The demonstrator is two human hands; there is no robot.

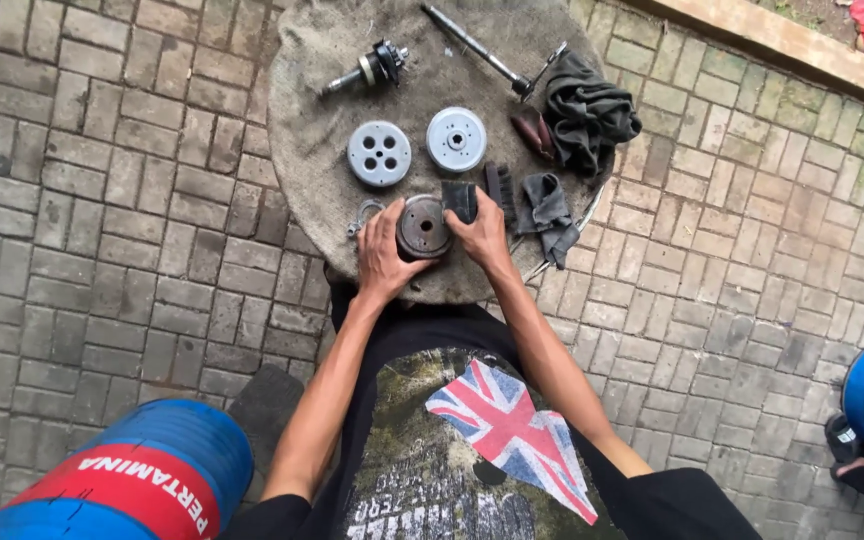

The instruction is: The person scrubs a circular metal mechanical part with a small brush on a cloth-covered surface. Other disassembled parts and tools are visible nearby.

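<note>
In the middle of the frame, the left hand (382, 252) and the right hand (480, 232) close from both sides on a round, dark metal drum (424, 227). The drum looks rusty and greasy, with a hollow centre. It stands at the near edge of a round table (312, 140) that is covered with rough grey sackcloth. The fingers of the left hand are curved around the left rim of the drum. The right hand presses a small dark rag (460, 198) against the right rim, with fingers bent over it.

Just above the hands lie two pale grey metal discs: the left disc (379, 153) has several round holes, the right disc (456, 139) has a central hub. At the top of the frame lie a short geared shaft (370, 69) and a long thin steel rod (474, 47). To the upper right sits a crumpled dark cloth (588, 113). A small metal piece (364, 213), maybe a bracket, lies just left of the left hand. The ground is grey paving brick (102, 200).
</note>
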